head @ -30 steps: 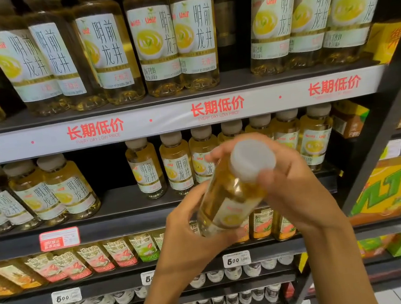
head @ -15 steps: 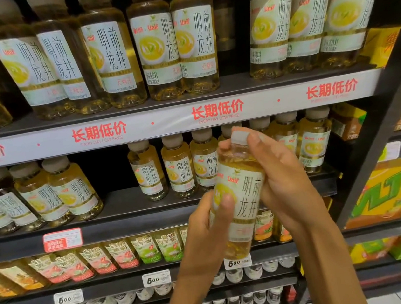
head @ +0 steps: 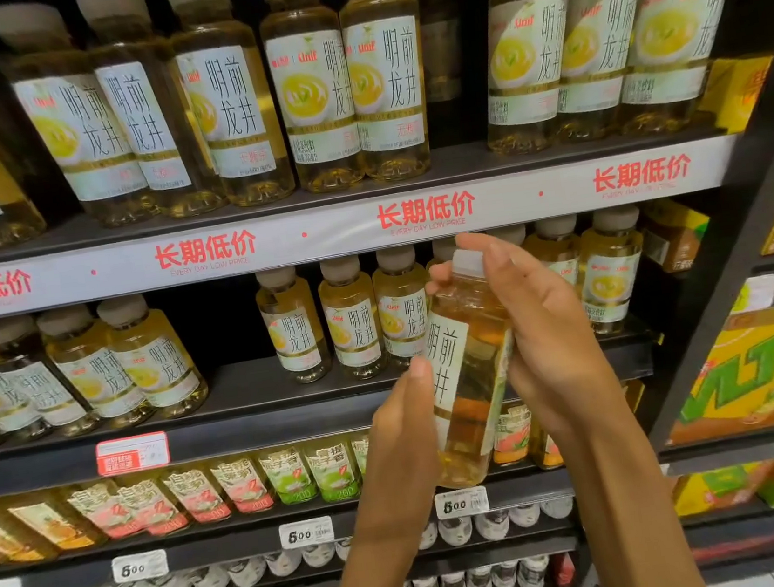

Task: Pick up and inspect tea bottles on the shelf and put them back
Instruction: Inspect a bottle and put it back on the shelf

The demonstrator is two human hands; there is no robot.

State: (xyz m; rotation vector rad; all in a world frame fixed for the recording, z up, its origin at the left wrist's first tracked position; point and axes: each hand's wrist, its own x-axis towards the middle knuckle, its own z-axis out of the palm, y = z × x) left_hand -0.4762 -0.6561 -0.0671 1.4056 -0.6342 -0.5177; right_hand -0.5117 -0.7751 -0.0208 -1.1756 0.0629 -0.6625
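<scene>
Both hands hold one tea bottle (head: 470, 371) before the shelf (head: 290, 393). It stands near upright, cap up, tilted slightly right. The right hand (head: 546, 337) grips its neck; the left hand (head: 404, 430) grips its base.

Top shelf (head: 329, 239): big tea bottles (head: 313, 107) standing in a row
Middle shelf (head: 262, 406): small tea bottles (head: 349, 322), upright, in two groups
Lower shelf (head: 238, 531): bottles with coloured labels (head: 290, 476)

- A dark gap (head: 229, 332) stood open on my middle shelf (head: 294, 424), between the left bottles (head: 154, 356) and the right row (head: 349, 317).
- The price strip (head: 320, 238) overhung that row's caps, leaving little room above.
- The top shelf's bottles (head: 313, 102) stood packed tight.
</scene>
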